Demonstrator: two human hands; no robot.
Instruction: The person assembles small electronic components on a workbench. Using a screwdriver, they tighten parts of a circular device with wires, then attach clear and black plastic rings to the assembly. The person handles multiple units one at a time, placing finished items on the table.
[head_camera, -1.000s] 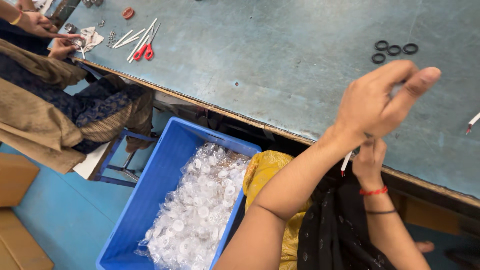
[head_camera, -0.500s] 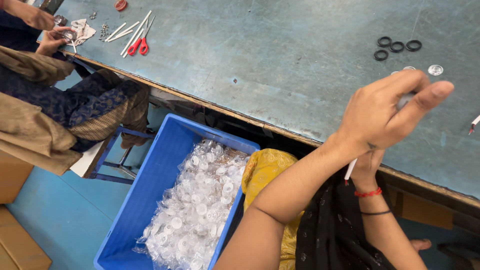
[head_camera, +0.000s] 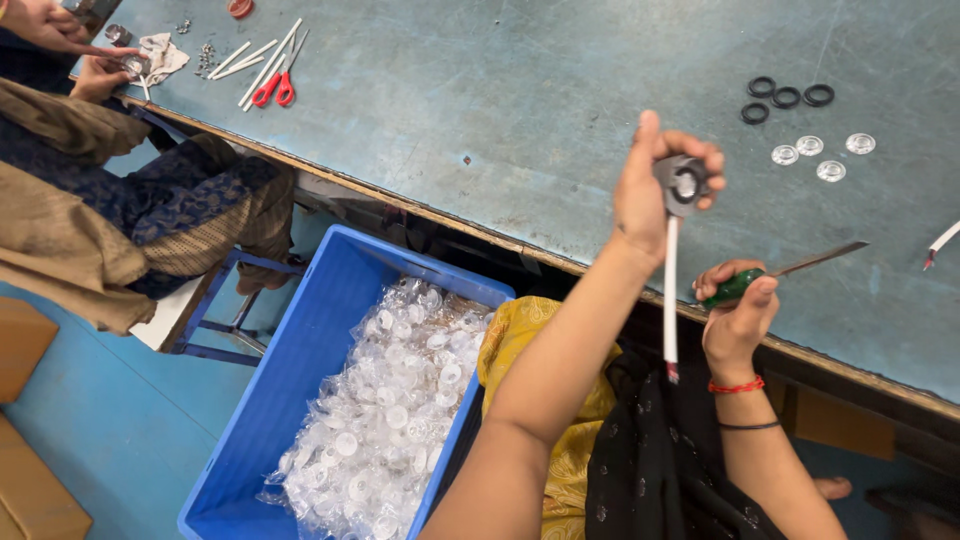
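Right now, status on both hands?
Left hand grips round grey fitting, white cable hanging. Right hand holds green-handled screwdriver. Nothing between them.

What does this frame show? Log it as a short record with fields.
left hand: raised, holds a small grey round fitting with a white cable hanging down
right hand: grips a green-handled screwdriver
table: black rings, clear discs, red scissors
floor: blue crate of clear plastic parts
other: a co-worker's hands at far left
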